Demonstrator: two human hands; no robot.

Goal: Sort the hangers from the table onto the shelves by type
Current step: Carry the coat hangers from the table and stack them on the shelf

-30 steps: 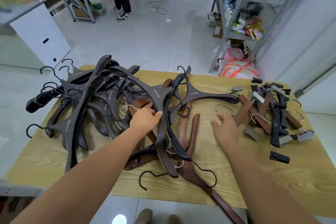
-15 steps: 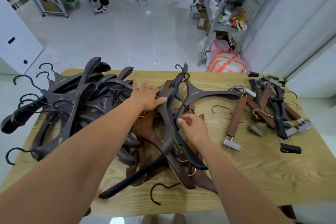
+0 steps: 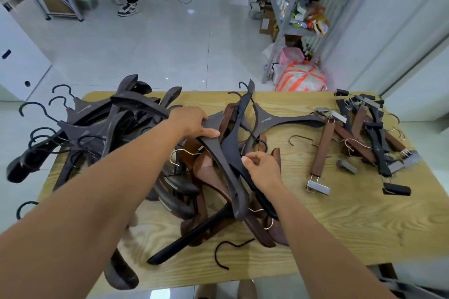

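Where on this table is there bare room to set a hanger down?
The near right corner of the table, below the clip hangers. A narrower strip lies beside the lone brown clip hanger. Left and centre are piled with coat hangers.

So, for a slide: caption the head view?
Left hand grips a grey-brown hanger, right hand a black hanger, in the pile on the table.

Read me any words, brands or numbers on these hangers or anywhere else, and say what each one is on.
Nothing can be read for certain.
Pale print on the dark hanger right of centre: too small.
Print on the left hanger pile: blurred.
Shelf packages: labels blurred.
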